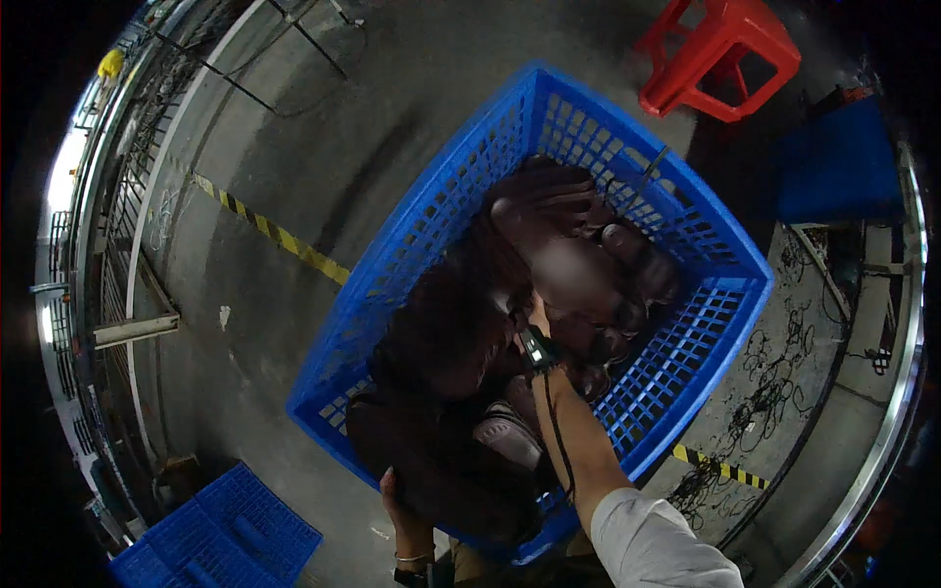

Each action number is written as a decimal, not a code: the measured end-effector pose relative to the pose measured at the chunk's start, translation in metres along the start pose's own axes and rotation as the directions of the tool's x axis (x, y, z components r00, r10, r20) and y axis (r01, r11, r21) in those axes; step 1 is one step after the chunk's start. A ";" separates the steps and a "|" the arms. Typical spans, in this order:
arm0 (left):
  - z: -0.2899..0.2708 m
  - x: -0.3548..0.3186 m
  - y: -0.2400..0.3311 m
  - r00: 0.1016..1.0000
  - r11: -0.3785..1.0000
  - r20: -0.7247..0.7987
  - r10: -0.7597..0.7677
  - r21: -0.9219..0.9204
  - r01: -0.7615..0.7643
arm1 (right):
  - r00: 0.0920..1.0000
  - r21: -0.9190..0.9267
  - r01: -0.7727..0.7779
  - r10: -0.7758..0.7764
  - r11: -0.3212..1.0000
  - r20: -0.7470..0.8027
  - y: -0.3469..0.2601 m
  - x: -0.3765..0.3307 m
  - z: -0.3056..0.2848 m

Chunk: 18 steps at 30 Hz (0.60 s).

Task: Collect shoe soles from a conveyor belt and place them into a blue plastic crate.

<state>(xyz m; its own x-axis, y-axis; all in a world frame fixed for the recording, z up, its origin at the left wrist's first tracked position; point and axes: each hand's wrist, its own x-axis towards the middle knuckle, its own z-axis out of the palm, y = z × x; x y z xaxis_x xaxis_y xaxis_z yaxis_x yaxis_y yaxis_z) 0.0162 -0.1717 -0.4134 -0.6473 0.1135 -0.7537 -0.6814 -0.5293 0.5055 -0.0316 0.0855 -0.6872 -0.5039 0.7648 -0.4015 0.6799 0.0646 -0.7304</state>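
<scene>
Head camera: dark brown moulded pieces point(549, 211), perhaps footwear, lie heaped in the centre of the frame, one with a paler grooved face turned up just below centre; a patch of the heap is blurred. They fill much of a blue basket point(407, 230) whose slatted walls keep the loose pile together.

The right hand point(534, 318) reaches in among them from the lower right, its fingers partly hidden, so I cannot tell whether it grasps one. The left hand point(400, 510) is at the basket's rim, bottom centre-left, a fingertip showing there, probably to steady it; how far it is closed is hidden.

A small dark device point(536, 348) sits at the right wrist, its black cable point(557, 431) running down the forearm, likely to stay out of the fingers' way. Its pale patch is too small to read, and no other lettering is legible.

Farther out, a red stool point(730, 29) stands upper right, blue slatted plastic point(240, 510) lies lower left, and yellow-black tape point(270, 227) marks the floor left of the basket.
</scene>
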 end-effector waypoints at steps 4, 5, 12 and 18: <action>-0.050 0.049 0.001 0.990 0.995 -0.143 0.016 0.097 -0.002 | 0.737 -0.129 -0.329 0.340 0.935 0.585 0.023 0.020 0.019; -0.044 0.055 0.005 0.985 0.996 -0.166 -0.035 0.073 0.048 | 0.816 -0.010 -0.232 0.200 0.973 0.542 0.045 0.010 0.006; -0.039 0.126 0.001 0.993 0.991 0.060 -0.106 0.088 0.100 | 0.835 0.592 -0.550 0.381 0.589 0.397 0.034 -0.082 -0.167; 0.023 0.226 -0.036 0.609 0.005 0.764 0.213 0.622 -0.783 | 0.907 0.241 -0.399 0.343 0.885 0.244 0.033 -0.148 -0.274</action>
<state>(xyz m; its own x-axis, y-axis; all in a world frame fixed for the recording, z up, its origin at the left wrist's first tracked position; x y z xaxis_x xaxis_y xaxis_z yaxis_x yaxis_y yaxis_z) -0.1134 -0.1077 -0.5924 -0.8005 0.5986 -0.0302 0.2906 0.4316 0.8540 0.2112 0.1495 -0.5004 -0.3538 0.5599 -0.7493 0.6744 -0.4023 -0.6191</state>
